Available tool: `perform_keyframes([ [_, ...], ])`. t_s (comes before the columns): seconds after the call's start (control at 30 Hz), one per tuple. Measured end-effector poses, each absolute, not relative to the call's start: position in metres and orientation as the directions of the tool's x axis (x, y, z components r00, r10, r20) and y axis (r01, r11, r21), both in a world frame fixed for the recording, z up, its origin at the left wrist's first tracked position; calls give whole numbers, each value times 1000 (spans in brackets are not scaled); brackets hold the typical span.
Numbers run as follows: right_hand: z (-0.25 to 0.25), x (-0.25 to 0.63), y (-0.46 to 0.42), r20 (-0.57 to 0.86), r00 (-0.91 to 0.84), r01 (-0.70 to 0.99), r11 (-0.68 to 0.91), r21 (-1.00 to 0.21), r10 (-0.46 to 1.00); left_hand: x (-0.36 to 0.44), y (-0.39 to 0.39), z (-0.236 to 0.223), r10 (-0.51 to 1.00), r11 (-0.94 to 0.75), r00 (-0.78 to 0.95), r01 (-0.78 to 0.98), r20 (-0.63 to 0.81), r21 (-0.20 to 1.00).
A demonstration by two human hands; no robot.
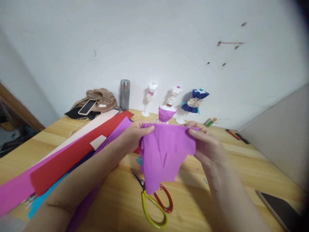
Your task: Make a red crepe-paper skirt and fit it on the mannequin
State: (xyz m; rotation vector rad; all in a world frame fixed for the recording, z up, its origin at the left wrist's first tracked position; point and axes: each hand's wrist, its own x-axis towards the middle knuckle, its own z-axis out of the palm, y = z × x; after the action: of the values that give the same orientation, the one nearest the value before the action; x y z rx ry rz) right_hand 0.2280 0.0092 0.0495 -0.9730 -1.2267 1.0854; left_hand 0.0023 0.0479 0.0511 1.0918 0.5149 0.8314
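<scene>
A piece of purple crepe paper [169, 148] hangs stretched between both hands, its lower edge cut unevenly. My left hand [137, 133] pinches its upper left corner, thumb on top. At the upper right corner, my right hand [205, 137] grips the paper between thumb and fingers. Just behind the paper stands a small mannequin [167, 113] with a purple wrap round its chest; its lower part is hidden. Scissors [156, 206] with one yellow and one red handle lie on the table below, partly covered by the paper's tip.
Rolls of coloured paper, including red [72, 158], lie at the left. A flask [125, 95], a brown cloth [103, 98] and a phone [87, 107] are at the back. More small mannequins [151, 96] stand along the wall, one in a blue dress [193, 106]. A dark tablet-like object [280, 206] lies right.
</scene>
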Motion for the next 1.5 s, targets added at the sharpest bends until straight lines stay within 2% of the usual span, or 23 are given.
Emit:
perform_keyframes([
  [0.17,50,226,10,68,72,-286,86,-954,995,0,50,47,777,224,630,-292,10,930],
  [0.27,50,224,11,88,66,-292,104,-951,994,-1,50,49,794,222,608,-313,16,923],
  [0.43,47,225,12,165,61,-209,175,-962,984,1,46,53,836,193,549,-309,9,931],
  [0.53,47,218,8,191,73,-223,202,-954,979,4,44,50,898,78,438,-251,41,965],
  [0.63,49,202,-1,176,48,-258,183,-949,983,10,39,47,937,-84,323,-165,134,983],
  [0.77,45,176,-13,183,-2,-249,177,-952,983,18,28,46,922,-179,325,-123,210,976],
  [0.93,30,158,-17,299,102,-108,309,-945,949,30,13,37,931,-52,332,-289,151,956],
  [1.03,24,154,-16,306,178,-118,329,-937,935,35,9,27,927,0,341,-409,153,912],
  [1.1,23,154,-15,279,225,-153,317,-936,933,36,8,22,927,-30,321,-455,196,890],
  [1.17,23,153,-15,252,255,-188,303,-934,934,36,5,21,918,-84,316,-434,239,897],
  [1.33,25,155,-15,224,244,-222,279,-934,943,32,-1,29,914,-182,331,-183,235,966],
  [1.5,30,157,-15,252,147,-141,273,-952,956,35,6,29,954,-111,250,-217,166,970],
])
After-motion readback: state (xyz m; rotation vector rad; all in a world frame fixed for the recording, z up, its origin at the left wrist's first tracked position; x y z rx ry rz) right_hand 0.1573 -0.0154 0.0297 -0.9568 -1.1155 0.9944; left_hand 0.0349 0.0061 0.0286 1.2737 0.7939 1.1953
